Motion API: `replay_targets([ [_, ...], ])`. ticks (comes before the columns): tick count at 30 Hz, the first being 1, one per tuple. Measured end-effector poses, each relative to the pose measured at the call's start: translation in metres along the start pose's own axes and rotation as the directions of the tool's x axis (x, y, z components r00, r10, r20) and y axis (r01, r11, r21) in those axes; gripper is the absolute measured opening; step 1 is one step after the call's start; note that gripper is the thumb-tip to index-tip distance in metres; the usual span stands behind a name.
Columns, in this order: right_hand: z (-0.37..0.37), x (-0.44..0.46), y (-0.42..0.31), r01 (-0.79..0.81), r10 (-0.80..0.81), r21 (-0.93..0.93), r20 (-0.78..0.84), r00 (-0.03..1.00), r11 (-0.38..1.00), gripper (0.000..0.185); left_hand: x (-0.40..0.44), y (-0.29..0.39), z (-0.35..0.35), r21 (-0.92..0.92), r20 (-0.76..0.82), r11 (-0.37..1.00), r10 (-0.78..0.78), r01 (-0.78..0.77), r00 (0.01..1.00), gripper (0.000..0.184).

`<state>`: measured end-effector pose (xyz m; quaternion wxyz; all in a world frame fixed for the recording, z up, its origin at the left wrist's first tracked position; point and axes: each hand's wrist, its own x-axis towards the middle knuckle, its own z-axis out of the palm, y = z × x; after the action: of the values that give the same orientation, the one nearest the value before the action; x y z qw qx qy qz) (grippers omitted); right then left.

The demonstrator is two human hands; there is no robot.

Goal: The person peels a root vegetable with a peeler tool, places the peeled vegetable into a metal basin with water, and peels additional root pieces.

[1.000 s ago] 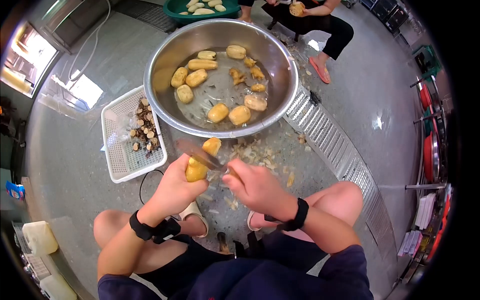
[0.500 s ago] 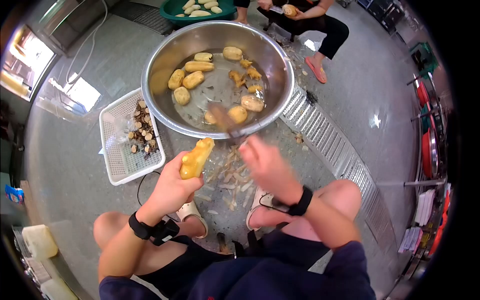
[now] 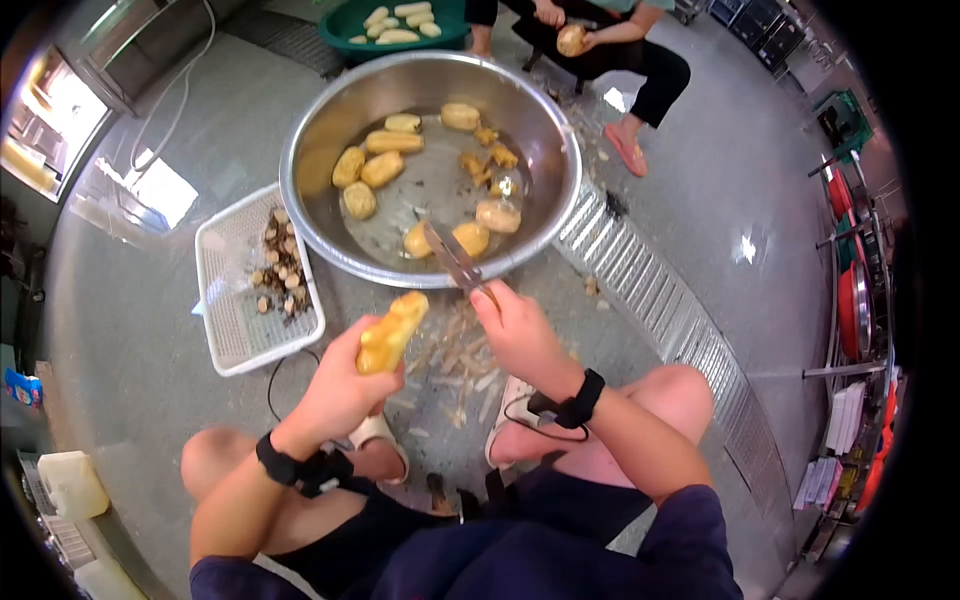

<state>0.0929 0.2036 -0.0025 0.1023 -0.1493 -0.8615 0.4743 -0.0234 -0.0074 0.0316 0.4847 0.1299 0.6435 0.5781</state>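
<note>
My left hand (image 3: 345,375) is closed around a knobby yellow piece of lotus root (image 3: 390,335), its upper end sticking out above the fingers. In my right hand (image 3: 525,335) is a knife (image 3: 452,257), held by its handle, with the broad blade pointing up and left over the near rim of a large metal basin (image 3: 310,130). Blade and held root are apart. Inside the basin, several yellowish lotus root pieces (image 3: 395,141) lie in shallow water, along with small knobby bits (image 3: 475,168) toward the right side.
A white perforated basket (image 3: 225,300) with dark cut ends stands left of the basin. Peelings (image 3: 460,365) litter the floor between my feet. A metal drain grate (image 3: 650,285) runs at right. Beyond the basin sit a green tub (image 3: 345,45) of pale roots and another person (image 3: 650,60) handling a root.
The knife, blurred earlier, now shows sharply, and my right hand is slightly lower. The held root has dropped a little. The other person's hands have shifted around their root.
</note>
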Motion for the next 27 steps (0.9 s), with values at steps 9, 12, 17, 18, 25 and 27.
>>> replay_targets([
  [9, 0.001, 0.007, 0.01, -0.077, 0.075, -0.05, -0.029, 0.997, 0.996, 0.028, 0.004, -0.001, 0.002, 0.051, -0.023, 0.999, 0.007, -0.006, 1.0, 0.045],
  [12, 0.005, -0.001, -0.013, -0.053, 0.053, 0.035, 0.002, 0.999, 0.998, 0.028, 0.01, -0.006, -0.006, 0.12, -0.063, 0.992, -0.021, 0.028, 0.998, 0.044],
  [17, 0.004, 0.008, 0.021, -0.005, 0.002, -0.05, -0.054, 0.999, 0.999, 0.028, 0.003, -0.001, -0.001, 0.086, -0.025, 0.996, -0.018, 0.02, 1.0, 0.044],
  [18, -0.001, 0.012, 0.027, -0.063, 0.058, -0.066, -0.073, 0.996, 0.996, 0.028, 0.003, 0.001, -0.002, 0.12, -0.018, 0.993, -0.017, 0.019, 1.0, 0.045],
  [25, 0.004, 0.007, 0.008, -0.091, 0.092, -0.01, 0.036, 0.995, 0.996, 0.031, 0.01, -0.017, -0.006, 0.337, -0.063, 0.936, 0.134, -0.106, 0.989, 0.046],
  [27, -0.004, 0.012, 0.007, -0.13, 0.13, -0.02, 0.004, 0.992, 0.991, 0.031, 0.011, -0.021, -0.006, 0.372, -0.037, 0.911, 0.205, -0.177, 0.978, 0.045],
])
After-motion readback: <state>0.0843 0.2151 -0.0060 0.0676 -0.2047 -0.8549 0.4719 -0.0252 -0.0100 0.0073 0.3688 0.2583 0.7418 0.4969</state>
